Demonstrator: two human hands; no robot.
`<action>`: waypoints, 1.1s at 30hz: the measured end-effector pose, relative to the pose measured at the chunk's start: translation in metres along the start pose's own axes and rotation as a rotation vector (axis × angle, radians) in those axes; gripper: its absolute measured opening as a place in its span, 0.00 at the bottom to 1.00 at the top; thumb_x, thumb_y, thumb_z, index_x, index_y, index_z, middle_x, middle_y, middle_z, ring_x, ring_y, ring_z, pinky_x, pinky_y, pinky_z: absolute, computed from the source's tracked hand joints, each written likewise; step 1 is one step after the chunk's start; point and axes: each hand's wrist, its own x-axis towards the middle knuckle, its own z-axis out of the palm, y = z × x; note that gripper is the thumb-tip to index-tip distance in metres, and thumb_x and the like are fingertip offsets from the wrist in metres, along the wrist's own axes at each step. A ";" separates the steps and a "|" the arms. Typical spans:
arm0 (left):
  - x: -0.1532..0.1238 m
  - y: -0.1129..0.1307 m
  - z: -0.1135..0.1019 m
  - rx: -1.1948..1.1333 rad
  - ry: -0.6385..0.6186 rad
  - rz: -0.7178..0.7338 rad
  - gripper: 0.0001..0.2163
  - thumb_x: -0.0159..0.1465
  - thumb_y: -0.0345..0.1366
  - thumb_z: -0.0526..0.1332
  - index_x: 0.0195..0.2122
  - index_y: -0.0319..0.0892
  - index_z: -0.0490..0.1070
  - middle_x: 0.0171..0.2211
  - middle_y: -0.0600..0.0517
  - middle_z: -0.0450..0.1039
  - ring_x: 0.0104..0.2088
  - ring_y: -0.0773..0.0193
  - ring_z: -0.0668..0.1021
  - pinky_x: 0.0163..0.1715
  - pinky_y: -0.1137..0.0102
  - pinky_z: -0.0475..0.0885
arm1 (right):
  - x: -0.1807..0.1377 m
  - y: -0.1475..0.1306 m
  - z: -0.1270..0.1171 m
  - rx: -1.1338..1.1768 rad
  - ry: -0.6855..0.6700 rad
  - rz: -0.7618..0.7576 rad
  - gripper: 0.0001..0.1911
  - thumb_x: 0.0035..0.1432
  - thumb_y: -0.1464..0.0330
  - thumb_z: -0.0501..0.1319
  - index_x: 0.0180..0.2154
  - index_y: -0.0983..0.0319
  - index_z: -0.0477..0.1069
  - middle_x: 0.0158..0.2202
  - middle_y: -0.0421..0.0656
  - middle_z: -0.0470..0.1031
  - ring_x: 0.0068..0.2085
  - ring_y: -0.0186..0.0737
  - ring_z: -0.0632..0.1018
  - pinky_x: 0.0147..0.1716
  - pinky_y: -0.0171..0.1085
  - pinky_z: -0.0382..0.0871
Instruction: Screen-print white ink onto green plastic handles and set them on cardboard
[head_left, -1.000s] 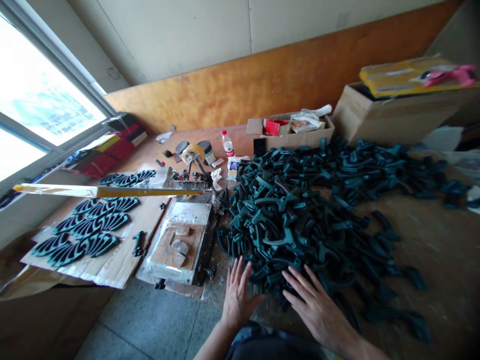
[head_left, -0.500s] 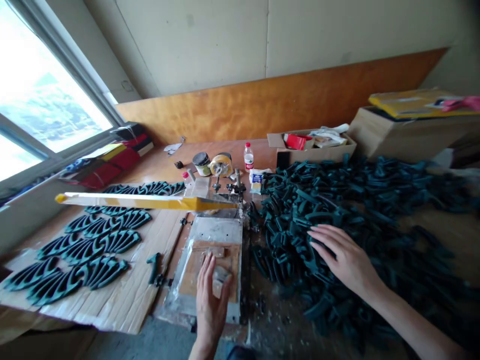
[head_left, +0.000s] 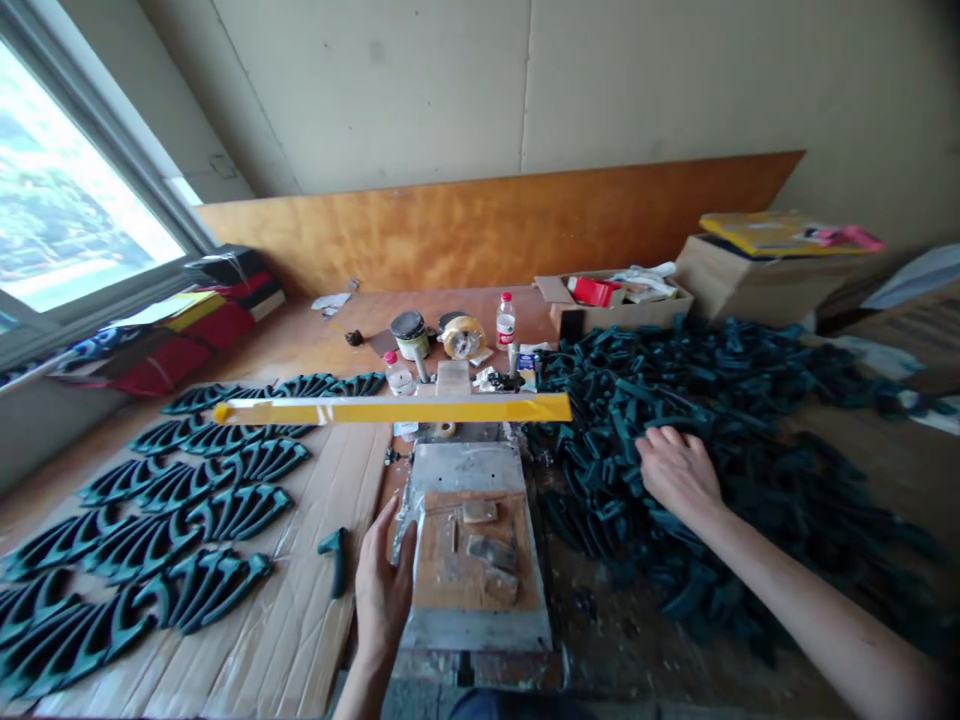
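My right hand point(head_left: 681, 470) is at a large heap of dark green curved plastic parts point(head_left: 600, 400), its fingers curled down among them. Whatever its fingertips grip is hidden by the hand. My left hand point(head_left: 384, 580) is held just left of a metal plate point(head_left: 480, 465), fingers and thumb apart, with nothing in it. A brown board point(head_left: 435, 580) with small worn blocks point(head_left: 491, 552) lies on that plate. Beyond it, a yellow and white bar point(head_left: 435, 408) stretches level across the view. One single green part point(head_left: 337, 560) lies on cardboard left of my left hand.
Rows of fanned green parts point(head_left: 172, 530) cover the cardboard point(head_left: 307, 600) at left. Behind the plate are a dark-lidded jar point(head_left: 409, 335), a tape roll point(head_left: 463, 338) and a red-capped bottle point(head_left: 505, 320). Cardboard boxes point(head_left: 750, 280) stand at the back right.
My right hand has gone from outstretched fingers over the heap to curled fingers in it. My left hand has moved left off the board. The yellow bar has swung more square across the view.
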 end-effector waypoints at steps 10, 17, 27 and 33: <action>-0.023 -0.010 -0.017 -0.116 0.043 -0.149 0.22 0.65 0.48 0.56 0.56 0.43 0.66 0.56 0.44 0.70 0.54 0.56 0.74 0.54 0.61 0.69 | -0.007 -0.047 0.008 0.520 0.453 0.104 0.18 0.64 0.66 0.51 0.53 0.66 0.67 0.45 0.54 0.74 0.43 0.47 0.76 0.42 0.41 0.68; 0.017 0.006 -0.034 -0.312 0.017 -0.144 0.20 0.63 0.48 0.58 0.50 0.41 0.71 0.51 0.43 0.75 0.48 0.57 0.78 0.47 0.63 0.73 | -0.028 -0.229 0.002 0.828 0.143 -0.417 0.18 0.62 0.75 0.52 0.48 0.56 0.74 0.43 0.42 0.75 0.43 0.39 0.74 0.43 0.37 0.72; 0.142 0.065 -0.090 -0.639 0.127 0.107 0.18 0.65 0.48 0.56 0.44 0.38 0.70 0.20 0.59 0.66 0.22 0.72 0.71 0.27 0.75 0.69 | -0.018 -0.257 0.005 0.677 0.055 -0.362 0.21 0.61 0.77 0.53 0.53 0.60 0.71 0.47 0.47 0.73 0.47 0.44 0.71 0.48 0.43 0.69; 0.163 0.089 -0.085 -0.614 -0.018 0.042 0.26 0.66 0.54 0.47 0.20 0.39 0.64 0.14 0.56 0.60 0.16 0.73 0.64 0.20 0.75 0.66 | -0.012 -0.275 -0.004 0.581 0.067 -0.625 0.29 0.63 0.60 0.56 0.63 0.61 0.57 0.63 0.47 0.61 0.63 0.49 0.60 0.61 0.55 0.52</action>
